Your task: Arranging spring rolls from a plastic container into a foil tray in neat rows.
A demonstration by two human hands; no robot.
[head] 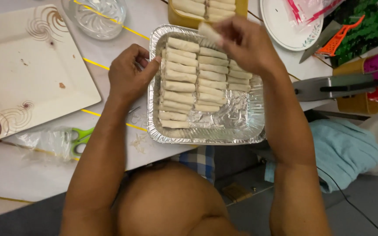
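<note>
Right hand [243, 43]: fingers pinching one pale uncooked roll [209, 32], held above the foil tray's far end.
Left hand [130, 76]: loosely curled, thumb pressed on the foil tray [206, 135] rim, seemingly to steady it.
Tray: rolls [189, 83] packed in tidy columns, near right corner bare.
Worktop [123, 113]: square plate [31, 65] left, green-handled scissors [82, 137] nearby.

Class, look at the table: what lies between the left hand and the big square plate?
Only bare white tabletop with a yellow stripe lies between the left hand and the square plate, in the head view.
</note>
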